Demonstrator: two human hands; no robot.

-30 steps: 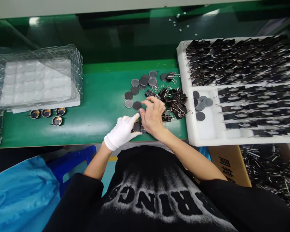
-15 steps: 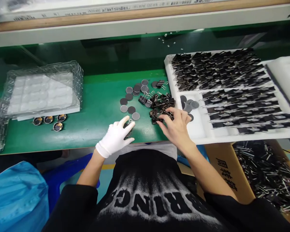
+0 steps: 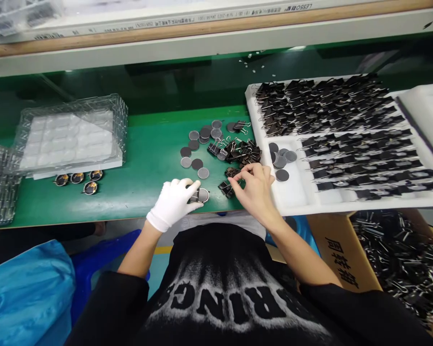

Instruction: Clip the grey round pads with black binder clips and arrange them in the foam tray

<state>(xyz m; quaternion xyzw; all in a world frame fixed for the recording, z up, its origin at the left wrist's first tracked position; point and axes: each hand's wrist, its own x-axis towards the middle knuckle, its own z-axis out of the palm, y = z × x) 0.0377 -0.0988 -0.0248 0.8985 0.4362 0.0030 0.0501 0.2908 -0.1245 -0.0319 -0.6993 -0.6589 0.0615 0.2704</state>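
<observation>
My left hand, in a white glove, is closed on a round grey disc with a binder clip on it, near the front edge of the green table. My bare right hand pinches a black binder clip between thumb and forefinger, to the right of the disc. Behind it lies a pile of black clips with wire handles. Several loose discs, dark and light grey, are scattered behind my left hand.
A white foam tray with rows of clips stands on the right, above a cardboard box of clips. Clear plastic trays are stacked at left, with several round pieces before them. Blue cloth shows lower left.
My right hand has drawn a clip toward the front left, away from the pile. The disc in my left hand now shows more, to the right of the gloved fingers.
</observation>
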